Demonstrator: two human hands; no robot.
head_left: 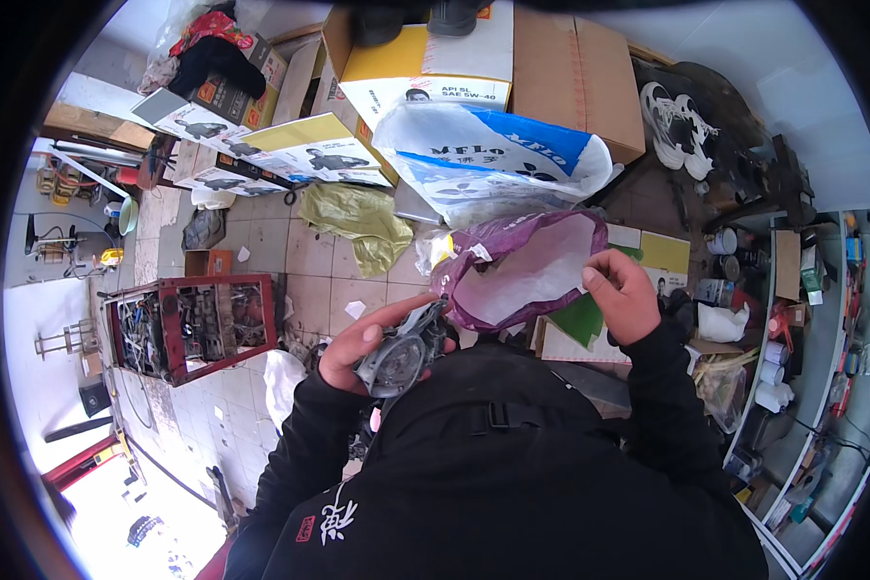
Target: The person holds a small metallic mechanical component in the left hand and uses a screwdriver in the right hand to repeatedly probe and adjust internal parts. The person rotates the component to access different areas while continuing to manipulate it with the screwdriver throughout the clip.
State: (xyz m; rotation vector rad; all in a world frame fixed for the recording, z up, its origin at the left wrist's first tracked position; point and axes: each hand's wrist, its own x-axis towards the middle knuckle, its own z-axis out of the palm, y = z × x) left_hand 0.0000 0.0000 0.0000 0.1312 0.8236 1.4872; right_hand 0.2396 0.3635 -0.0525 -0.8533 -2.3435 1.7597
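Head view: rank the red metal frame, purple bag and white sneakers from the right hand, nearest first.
1. Purple bag: just left of the right hand.
2. White sneakers: upper right.
3. Red metal frame: far left.

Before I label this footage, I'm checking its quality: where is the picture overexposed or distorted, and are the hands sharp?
In the head view, the bright patch at lower left is washed out; toward that view's right rim, the shelving bends; in the head view's middle, the left hand, gray part and right hand look reasonably sharp.
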